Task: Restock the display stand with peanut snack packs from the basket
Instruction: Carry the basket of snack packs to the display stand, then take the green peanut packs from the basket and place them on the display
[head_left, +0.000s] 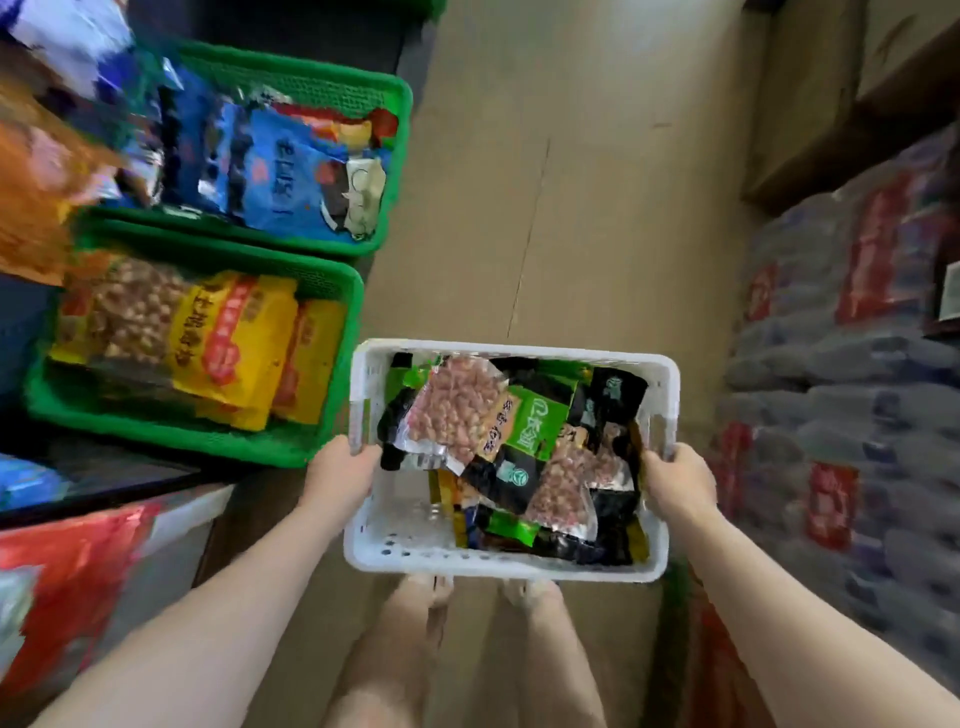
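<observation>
A white plastic basket is held level above the floor in front of me. My left hand grips its left rim and my right hand grips its right rim. Inside lie several peanut snack packs with clear windows and green and black wrappers, heaped toward the right side. On the display stand at the left sits a green tray holding yellow peanut packs.
A second green tray with blue snack bags stands further back on the stand. Wrapped bottle cases are stacked at the right. A red pack lies at the lower left. My bare legs and the tan floor are below.
</observation>
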